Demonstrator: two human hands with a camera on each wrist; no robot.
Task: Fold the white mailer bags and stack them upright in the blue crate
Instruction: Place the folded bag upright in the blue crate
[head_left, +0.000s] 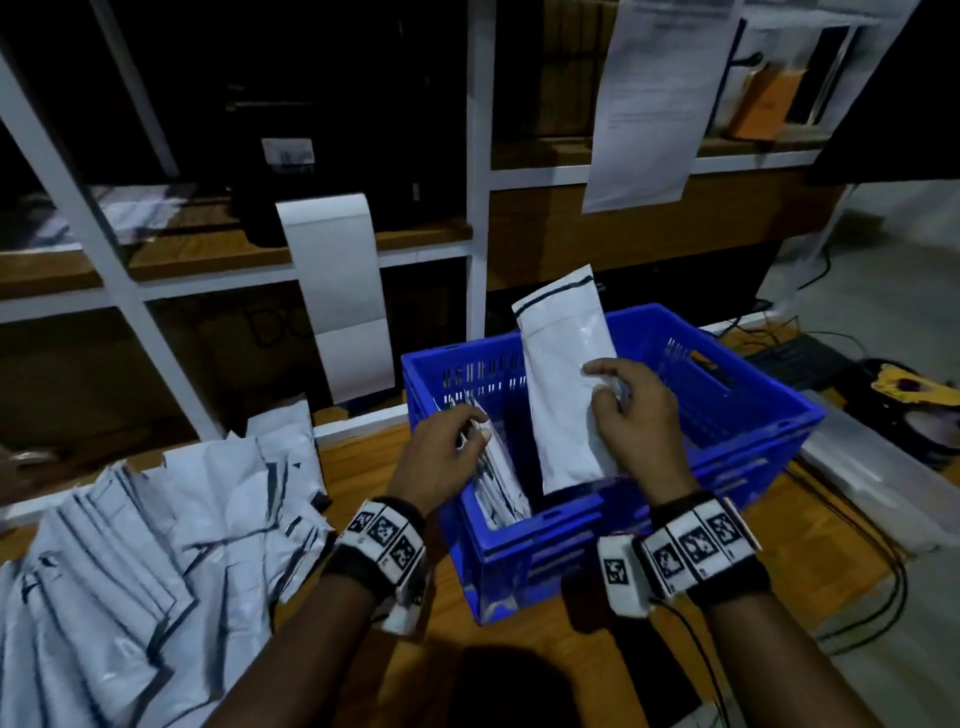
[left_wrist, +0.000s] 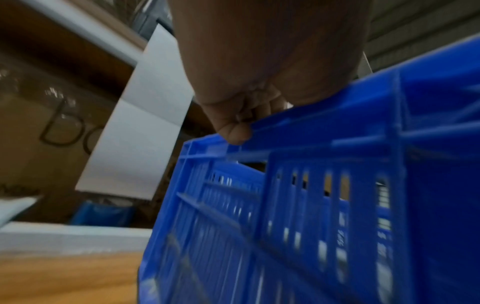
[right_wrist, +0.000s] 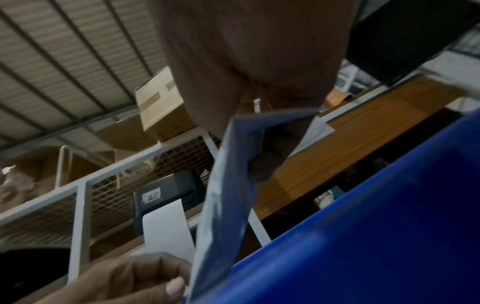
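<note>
From the head camera I looked down on a blue crate (head_left: 727, 415) that sat on a wooden tabletop (head_left: 363, 467), its near corner towards me. My right hand (head_left: 631, 410) held a folded white mailer bag (head_left: 566, 374) upright over the middle of the crate; the grip was closed on the bag's right edge, thumb on the near face, fingers wrapped behind. The bag's lower end sat below the crate's rim and its top, edged with a dark line, stood well above the far wall. In the right wrist view the same bag (right_wrist: 226, 195) showed edge-on, pinched in that hand (right_wrist: 254, 72), with the crate's blue wall (right_wrist: 376, 236) just beside it.

My left hand (head_left: 441, 457) reached over the crate's left side, fingers curled onto the tops of a row of folded bags (head_left: 498, 478) that leaned upright against the left wall. The left wrist view showed the fingers (left_wrist: 233, 131) bent over the rim (left_wrist: 311, 121), but how firm that grip was I could not tell.

To the left of the crate, a loose heap of unfolded white mailer bags (head_left: 145, 545) lay spread on the tabletop. Behind it stood white-framed shelving (head_left: 475, 182), with a long strip of white label paper (head_left: 343, 291) that hung down from a dark printer (head_left: 291, 171) on a shelf
</note>
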